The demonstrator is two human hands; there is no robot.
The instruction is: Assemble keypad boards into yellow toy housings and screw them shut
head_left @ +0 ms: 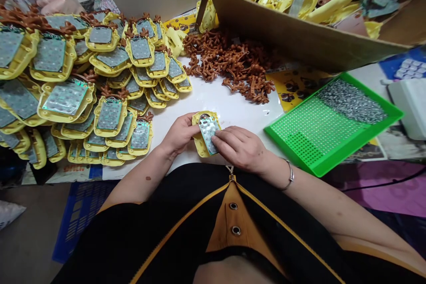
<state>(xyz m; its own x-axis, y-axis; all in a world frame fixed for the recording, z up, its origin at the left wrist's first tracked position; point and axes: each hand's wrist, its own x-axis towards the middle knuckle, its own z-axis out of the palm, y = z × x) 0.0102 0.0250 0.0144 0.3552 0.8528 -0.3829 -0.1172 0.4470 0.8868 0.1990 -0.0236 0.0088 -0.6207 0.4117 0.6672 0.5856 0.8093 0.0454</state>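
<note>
A yellow plastic shell (201, 145) with a grey-green circuit board (208, 132) laid in it rests on the white table just before my body. My left hand (179, 133) grips the shell's left edge, fingers curled around it. My right hand (240, 147) lies over the shell's right side with its fingers pressed on the board. A silver bracelet (290, 176) circles my right wrist.
Stacked yellow shells with boards and brown antlers (83, 93) fill the left. Loose brown antler pieces (233, 64) lie behind. A green perforated tray (382, 120) with small metal screws sits right. A cardboard box (299, 35) of yellow parts stands behind. Another person's hand (51, 2) shows far left.
</note>
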